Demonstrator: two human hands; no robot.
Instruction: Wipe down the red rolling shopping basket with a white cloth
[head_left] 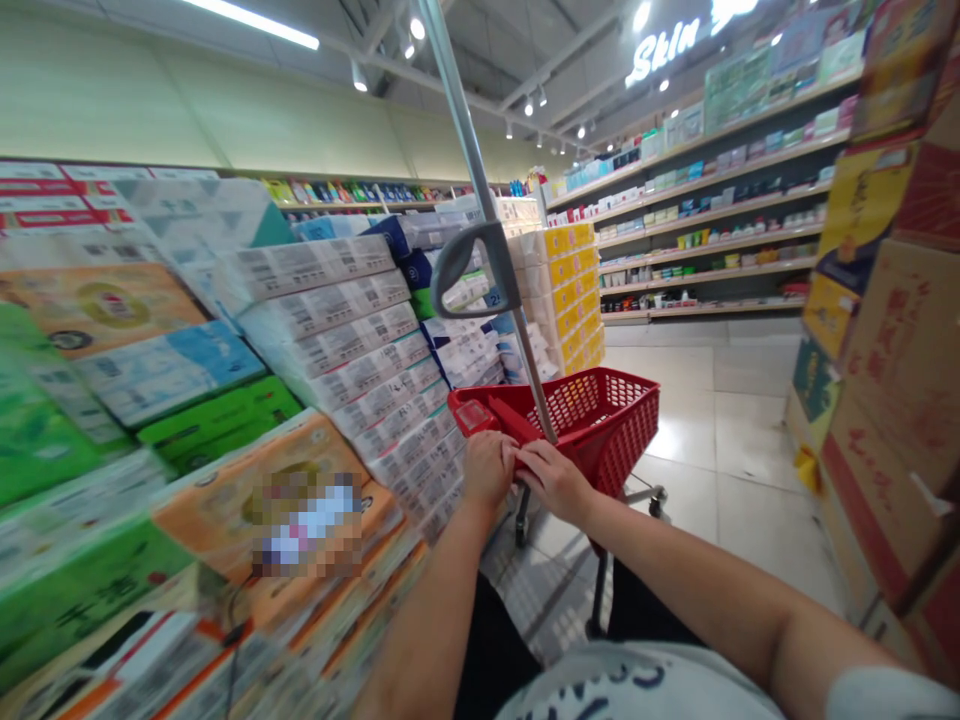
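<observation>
Both hands meet on the red handle (529, 447) at the near end of a red shopping cart (622, 440). My left hand (489, 468) is curled round the handle's left part. Close beside it, my right hand (556, 480) has its fingers bent over the same handle. The cart has a perforated basket that looks to have nothing in it, and small wheels. A metal pole with a grey loop grip (480, 270) rises from behind the handle and leans left.
Stacked packs in white wrap (330, 320) and orange and green packs (82, 540) crowd the left. Yellow-sided packs (574, 300) stand beyond the cart. Cartons (892, 400) line the right. Product shelves (720, 200) run behind a tiled floor (742, 430).
</observation>
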